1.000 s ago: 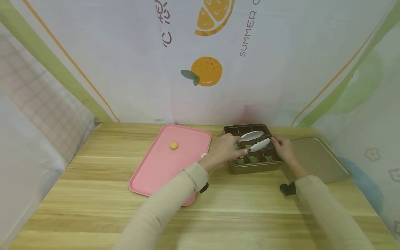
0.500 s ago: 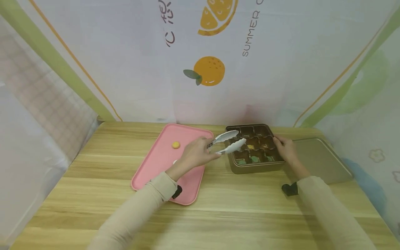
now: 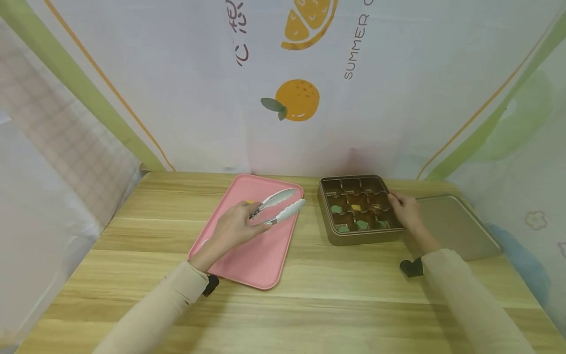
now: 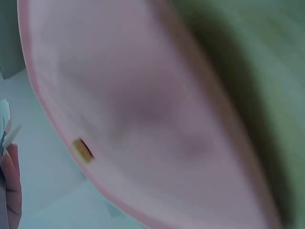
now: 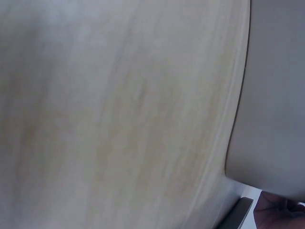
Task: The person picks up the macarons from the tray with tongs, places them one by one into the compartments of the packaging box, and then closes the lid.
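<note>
Over the pink tray, my left hand grips a pair of tongs with white scalloped ends. The tong ends are spread, with nothing between them. Behind that hand a small round yellow piece, like a cookie, lies on the tray, mostly hidden in the head view. The left wrist view shows the yellow piece near the tray's rim. At the right, my right hand holds the side rim of a brown tin. Its compartments contain several green pieces and a yellow piece.
A flat gold-brown lid lies on the wooden table to the right of the tin. A printed cloth hangs behind the table. Dark devices are worn at both wrists.
My left hand has moved left with the tongs, from over the tin to over the tray. A green piece shows in the tin's middle-left compartment. The right hand stays on the tin.
</note>
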Motion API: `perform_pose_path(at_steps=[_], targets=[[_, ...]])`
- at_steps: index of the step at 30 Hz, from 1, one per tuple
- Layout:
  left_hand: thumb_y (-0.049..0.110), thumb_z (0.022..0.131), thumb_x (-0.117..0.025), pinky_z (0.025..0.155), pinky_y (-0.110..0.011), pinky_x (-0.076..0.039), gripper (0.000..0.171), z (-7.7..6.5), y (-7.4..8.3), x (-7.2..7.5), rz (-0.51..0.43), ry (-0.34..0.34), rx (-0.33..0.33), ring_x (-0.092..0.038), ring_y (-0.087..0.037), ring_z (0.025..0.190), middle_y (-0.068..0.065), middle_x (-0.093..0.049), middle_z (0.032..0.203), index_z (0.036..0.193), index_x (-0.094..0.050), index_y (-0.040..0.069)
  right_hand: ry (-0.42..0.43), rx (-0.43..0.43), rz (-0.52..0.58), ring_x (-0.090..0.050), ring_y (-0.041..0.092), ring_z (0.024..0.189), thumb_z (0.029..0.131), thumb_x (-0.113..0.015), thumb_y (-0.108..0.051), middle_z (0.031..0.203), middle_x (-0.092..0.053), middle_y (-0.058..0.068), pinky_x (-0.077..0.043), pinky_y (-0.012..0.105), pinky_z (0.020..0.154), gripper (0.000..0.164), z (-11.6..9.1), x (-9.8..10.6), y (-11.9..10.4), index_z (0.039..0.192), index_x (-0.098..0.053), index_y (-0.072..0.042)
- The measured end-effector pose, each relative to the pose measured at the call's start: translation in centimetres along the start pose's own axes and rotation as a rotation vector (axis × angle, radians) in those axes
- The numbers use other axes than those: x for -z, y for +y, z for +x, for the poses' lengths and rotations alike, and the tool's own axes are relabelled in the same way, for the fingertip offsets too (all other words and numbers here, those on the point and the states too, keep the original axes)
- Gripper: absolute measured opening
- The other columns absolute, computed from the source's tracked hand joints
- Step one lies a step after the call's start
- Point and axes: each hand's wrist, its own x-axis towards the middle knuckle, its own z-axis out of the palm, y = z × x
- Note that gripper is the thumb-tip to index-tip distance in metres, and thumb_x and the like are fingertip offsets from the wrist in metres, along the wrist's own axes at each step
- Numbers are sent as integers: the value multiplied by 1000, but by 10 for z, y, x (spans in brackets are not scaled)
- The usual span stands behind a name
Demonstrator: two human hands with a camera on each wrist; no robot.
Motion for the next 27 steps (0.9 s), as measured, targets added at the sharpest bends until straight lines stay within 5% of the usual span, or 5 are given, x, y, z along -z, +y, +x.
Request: perform_pose_path(at_steps=[12, 20, 27], targets=[[38, 78, -73, 54, -28, -36, 59, -21, -38, 19, 36, 39, 57, -49, -19, 73, -12, -61, 97, 125, -59, 5, 4, 3, -8, -47, 52, 114, 102, -38, -21, 126, -48, 34, -41, 59, 90, 43, -1, 1, 3, 130, -47, 11], [37, 80, -72, 62, -37, -44, 65, -27, -57, 28, 100, 42, 91, -56, -26, 86, -22, -59, 118, 129, -55, -1, 9, 9, -28, -49, 53, 111, 102, -37, -22, 124, -50, 34, -42, 60, 89, 43, -2, 1, 2, 129, -48, 11], [41, 80, -72, 56, -31, -38, 67, -28, -71, 31, 142, 47, 94, -52, -23, 78, -19, -61, 107, 128, -56, -2, 2, 9, -38, -49, 53, 111, 103, -37, -21, 125, -50, 34, -42, 60, 89, 43, -1, 1, 0, 129, -47, 11]])
